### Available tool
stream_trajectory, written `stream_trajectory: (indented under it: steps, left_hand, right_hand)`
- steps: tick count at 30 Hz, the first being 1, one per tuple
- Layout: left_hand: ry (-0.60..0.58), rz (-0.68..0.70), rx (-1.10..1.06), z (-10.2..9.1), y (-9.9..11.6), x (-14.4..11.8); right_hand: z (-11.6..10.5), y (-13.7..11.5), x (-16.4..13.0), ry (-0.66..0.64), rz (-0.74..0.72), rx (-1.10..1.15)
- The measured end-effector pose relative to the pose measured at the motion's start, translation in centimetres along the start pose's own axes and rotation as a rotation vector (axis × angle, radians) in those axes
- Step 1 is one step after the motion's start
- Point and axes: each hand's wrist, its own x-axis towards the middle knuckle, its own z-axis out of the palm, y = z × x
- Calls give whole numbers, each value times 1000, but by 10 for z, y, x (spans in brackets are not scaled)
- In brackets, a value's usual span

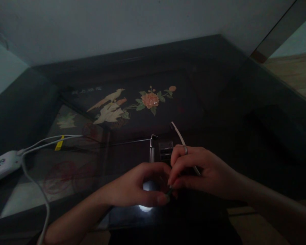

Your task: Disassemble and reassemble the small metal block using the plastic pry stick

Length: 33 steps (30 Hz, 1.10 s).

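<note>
Near the table's front edge my left hand (139, 187) and my right hand (200, 166) meet, their fingertips together. Between them is a small, dark greenish piece (170, 191), too dim to name. My left thumb and fingers curl round it from the left; the thumb and forefinger of my right hand pinch at its upper end. Just beyond my hands lie a slim metallic tool (152, 149) and a small dark case (165, 147) with a shiny surface. A thin, curved white strip (177, 132) runs partly under my right hand.
The dark glossy table (219, 136) bears a bird-and-flower picture (149, 100). At left lies a white power strip (5, 165) with white cables (47, 200) and a yellow tag (59, 143). A wall (112, 27) stands behind. The scene is dim, with a bright glow below my left hand.
</note>
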Motion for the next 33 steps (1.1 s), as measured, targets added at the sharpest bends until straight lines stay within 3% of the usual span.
stream_trajectory:
  steps: [7,16,19,22,24,27,30,33]
  left_hand:
    - [7,15,102,0,2,-1]
    - [53,-3,95,-1,5,2]
    - [98,-17,86,-3,7,3]
    - [191,7,125,-4,10,4]
    - [325,34,264,-5,10,5]
    - [540,111,658,-8,4,8]
    - [604,206,984,-12,-6,10]
    - [606,236,1151,-15,-13,11]
  right_hand:
    - [0,0,0,-37,77,108]
    - [-1,1,2,-29,89,67]
    - [-5,4,2,14,97,38]
    - [-14,7,3,154,124,-47]
    - [-19,11,5,303,141,-157]
    - [-21,20,10,470,138,-367]
    - [-15,30,16,438,126,-538]
    - [-7,39,21,367,94,-657]
